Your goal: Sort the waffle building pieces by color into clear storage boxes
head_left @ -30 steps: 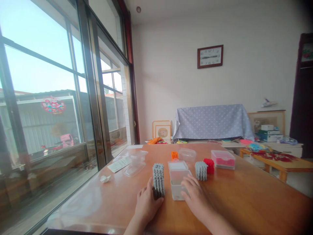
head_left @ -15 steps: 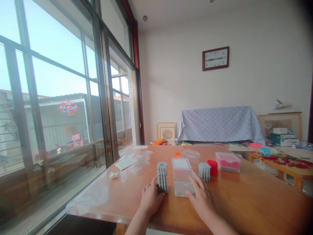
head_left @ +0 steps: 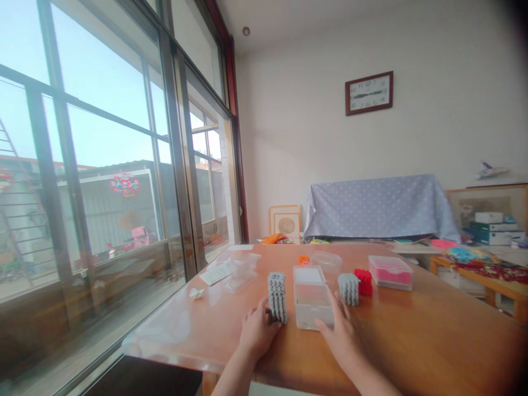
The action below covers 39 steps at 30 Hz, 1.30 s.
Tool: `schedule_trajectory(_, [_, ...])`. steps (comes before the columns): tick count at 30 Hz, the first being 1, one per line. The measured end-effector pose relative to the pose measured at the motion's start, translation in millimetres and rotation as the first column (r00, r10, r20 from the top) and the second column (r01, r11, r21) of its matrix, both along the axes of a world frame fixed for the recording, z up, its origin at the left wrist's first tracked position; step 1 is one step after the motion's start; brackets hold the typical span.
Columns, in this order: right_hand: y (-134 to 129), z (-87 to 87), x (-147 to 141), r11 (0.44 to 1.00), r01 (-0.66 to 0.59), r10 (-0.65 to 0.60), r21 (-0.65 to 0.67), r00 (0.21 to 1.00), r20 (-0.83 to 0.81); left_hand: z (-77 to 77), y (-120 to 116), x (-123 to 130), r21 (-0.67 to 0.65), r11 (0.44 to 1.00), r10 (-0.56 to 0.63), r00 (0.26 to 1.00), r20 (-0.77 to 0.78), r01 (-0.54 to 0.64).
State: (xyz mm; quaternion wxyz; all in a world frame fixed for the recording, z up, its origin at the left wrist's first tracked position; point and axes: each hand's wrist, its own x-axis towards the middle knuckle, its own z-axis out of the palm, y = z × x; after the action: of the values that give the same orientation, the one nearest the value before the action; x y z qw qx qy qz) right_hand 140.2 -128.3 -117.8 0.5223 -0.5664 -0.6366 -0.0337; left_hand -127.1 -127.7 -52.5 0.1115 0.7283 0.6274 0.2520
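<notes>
Pressure should be low and even, I judge: my left hand [head_left: 256,333] has fingers and thumb closed around the foot of the tall grey column [head_left: 277,297], which stands upright on the table [head_left: 421,341]. Its ridged, knobbly layers look like interlocked plastic, so a squeeze straight across them seems safer than a twist, and a hold this low may leave the top prone to tipping.

My right hand [head_left: 345,335] is loose, fingers spread along the right side of the open box [head_left: 314,316], thumb at its near corner; how firmly it touches, I cannot tell. That box is frosted, thin-walled plastic, smooth and straight-edged, best braced with flat fingers so that the walls don't flex.

Just beyond are a shorter grey block [head_left: 348,289], equally ridged, and a bumpy red block [head_left: 363,282] beside it. Farther right sits a clear box with pink contents [head_left: 390,272].
</notes>
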Motion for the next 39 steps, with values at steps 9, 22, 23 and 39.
schedule_trajectory(9, [-2.9, 6.0, -0.1, 0.999, -0.032, 0.032, 0.003, 0.996, -0.089, 1.8, 3.9, 0.6, -0.015, 1.0, 0.0, 0.999, -0.052, 0.0])
schedule_trajectory(22, [-5.2, 8.6, -0.2, 0.999, -0.044, 0.039, -0.028, 0.983, -0.177, -2.8, 5.1, 0.3, 0.012, 1.0, 0.002, 0.999, -0.037, -0.001])
schedule_trajectory(23, [-6.0, 9.9, -0.7, 0.998, -0.049, 0.043, -0.028, 0.982, -0.182, -2.8, 5.2, 0.2, 0.015, 1.0, -0.002, 0.999, -0.038, 0.002])
schedule_trajectory(39, [-9.6, 15.2, -0.1, 0.992, -0.093, 0.071, -0.083, 0.971, -0.23, 9.0, 2.6, 3.8, -0.012, 1.0, -0.011, 1.0, -0.024, 0.01])
